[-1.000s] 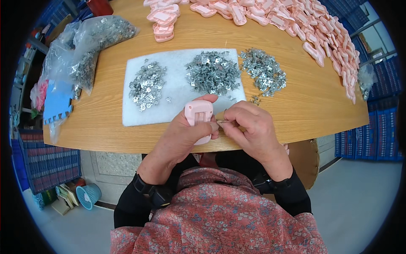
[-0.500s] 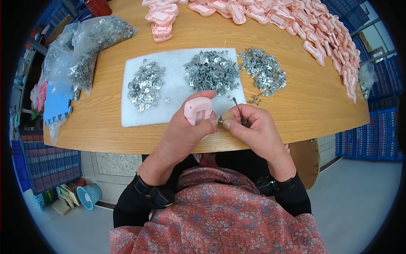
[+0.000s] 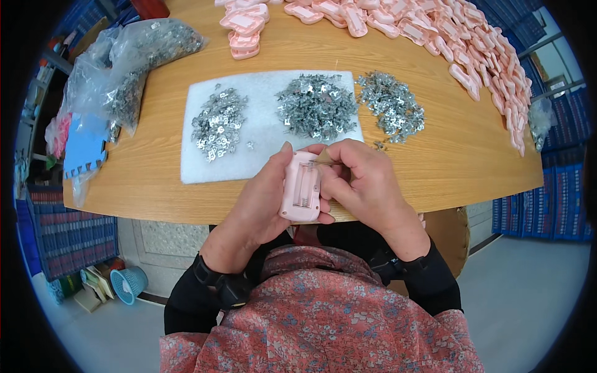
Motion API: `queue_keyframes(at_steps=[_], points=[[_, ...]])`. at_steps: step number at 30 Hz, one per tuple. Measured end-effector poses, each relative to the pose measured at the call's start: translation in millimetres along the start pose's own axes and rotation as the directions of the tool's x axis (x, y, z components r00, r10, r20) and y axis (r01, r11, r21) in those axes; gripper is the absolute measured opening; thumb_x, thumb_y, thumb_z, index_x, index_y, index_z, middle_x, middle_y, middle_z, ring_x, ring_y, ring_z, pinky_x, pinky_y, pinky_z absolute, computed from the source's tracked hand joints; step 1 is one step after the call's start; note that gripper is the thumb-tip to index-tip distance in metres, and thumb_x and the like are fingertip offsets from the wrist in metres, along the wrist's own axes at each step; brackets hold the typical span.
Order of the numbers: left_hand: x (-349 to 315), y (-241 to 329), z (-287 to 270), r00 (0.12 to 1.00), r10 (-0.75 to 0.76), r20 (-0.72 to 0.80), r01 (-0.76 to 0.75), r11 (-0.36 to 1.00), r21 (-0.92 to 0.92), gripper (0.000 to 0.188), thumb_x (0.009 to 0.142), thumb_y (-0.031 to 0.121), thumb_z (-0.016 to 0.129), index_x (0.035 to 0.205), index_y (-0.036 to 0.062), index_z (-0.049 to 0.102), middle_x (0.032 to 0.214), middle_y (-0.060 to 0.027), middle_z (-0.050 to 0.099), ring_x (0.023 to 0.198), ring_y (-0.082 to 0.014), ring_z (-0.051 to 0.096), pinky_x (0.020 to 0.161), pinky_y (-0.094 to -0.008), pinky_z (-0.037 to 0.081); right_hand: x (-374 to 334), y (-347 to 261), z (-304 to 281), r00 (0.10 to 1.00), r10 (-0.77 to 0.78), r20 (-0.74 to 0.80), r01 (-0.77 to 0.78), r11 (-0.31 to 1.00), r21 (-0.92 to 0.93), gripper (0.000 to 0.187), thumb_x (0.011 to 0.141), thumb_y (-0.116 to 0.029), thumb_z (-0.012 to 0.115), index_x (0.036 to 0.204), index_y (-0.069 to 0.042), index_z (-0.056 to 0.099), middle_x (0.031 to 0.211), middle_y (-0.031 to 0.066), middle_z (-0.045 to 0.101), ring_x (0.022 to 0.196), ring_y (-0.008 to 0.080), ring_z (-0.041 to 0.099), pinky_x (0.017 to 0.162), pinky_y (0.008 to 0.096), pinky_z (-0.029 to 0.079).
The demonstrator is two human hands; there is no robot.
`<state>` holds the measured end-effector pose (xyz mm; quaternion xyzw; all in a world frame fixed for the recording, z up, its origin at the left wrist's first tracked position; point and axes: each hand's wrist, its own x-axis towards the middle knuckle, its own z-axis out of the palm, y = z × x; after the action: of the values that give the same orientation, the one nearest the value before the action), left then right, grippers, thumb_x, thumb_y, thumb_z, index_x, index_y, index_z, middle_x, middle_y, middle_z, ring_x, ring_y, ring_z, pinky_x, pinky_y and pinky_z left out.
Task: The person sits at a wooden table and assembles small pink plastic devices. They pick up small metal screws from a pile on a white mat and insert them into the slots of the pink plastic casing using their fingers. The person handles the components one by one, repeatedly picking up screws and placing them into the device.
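My left hand (image 3: 261, 189) is wrapped round a pale pink plastic housing (image 3: 289, 202), held upright over the table's near edge. Its long battery compartment (image 3: 305, 185) faces up, with a coil spring showing at the lower end. My right hand (image 3: 364, 183) is closed in a pinch at the housing's upper right. A thin metal tool (image 3: 324, 163) juts from its fingers into the compartment's top end; the rest of it is hidden in the hand. Whether a small metal contact is at the tip cannot be made out.
A white foam sheet (image 3: 261, 163) carries two heaps of small metal contacts (image 3: 317, 105); another metal heap (image 3: 392, 105) lies right of it. Many pink housings (image 3: 435, 31) cover the far right. Plastic bags of metal parts (image 3: 130, 74) and a blue foam mat (image 3: 85, 146) sit left.
The housing has turned so its compartment faces up. My right hand has moved left and up from beside it, bringing the metal tool into the compartment's top end.
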<state>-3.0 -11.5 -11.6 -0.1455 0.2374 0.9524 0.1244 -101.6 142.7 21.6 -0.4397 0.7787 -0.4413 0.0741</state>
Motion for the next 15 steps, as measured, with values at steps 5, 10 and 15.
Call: queue_keyframes(at_steps=[5,10,15], points=[[1,-3,-5,0.999,-0.040,-0.014,0.040,0.999,0.036,0.061,0.105,0.052,0.022,0.127,0.0026,0.051,0.102,-0.0137,0.068,0.080,-0.0259,0.071,0.071,-0.0453,0.063,-1,-1,2,0.994,0.106,0.018,-0.106,0.993,0.056,0.012,0.082,-0.009,0.071,0.088,-0.002,0.063,0.080,0.0095,0.067,0.063,0.0207,0.067,0.055,0.0320,0.052],[4,-5,2,0.998,-0.036,-0.056,0.041,0.995,0.086,0.059,0.106,0.050,0.019,0.132,0.0051,0.049,0.101,-0.0136,0.068,0.080,-0.0262,0.071,0.071,-0.0432,0.062,-2,-3,4,0.999,0.029,0.013,-0.028,0.995,-0.100,0.011,0.084,-0.012,0.069,0.087,-0.003,0.063,0.082,0.0124,0.067,0.067,0.0292,0.066,0.058,0.0370,0.052],[6,-10,2,0.996,-0.031,-0.089,0.048,0.982,0.185,0.058,0.106,0.049,0.019,0.140,0.0074,0.042,0.098,-0.0135,0.067,0.078,-0.0254,0.070,0.069,-0.0402,0.062,-3,-8,3,0.999,0.030,0.036,-0.021,0.972,-0.236,0.012,0.085,-0.013,0.067,0.092,-0.003,0.063,0.079,0.0134,0.063,0.070,0.0312,0.065,0.061,0.0392,0.052]])
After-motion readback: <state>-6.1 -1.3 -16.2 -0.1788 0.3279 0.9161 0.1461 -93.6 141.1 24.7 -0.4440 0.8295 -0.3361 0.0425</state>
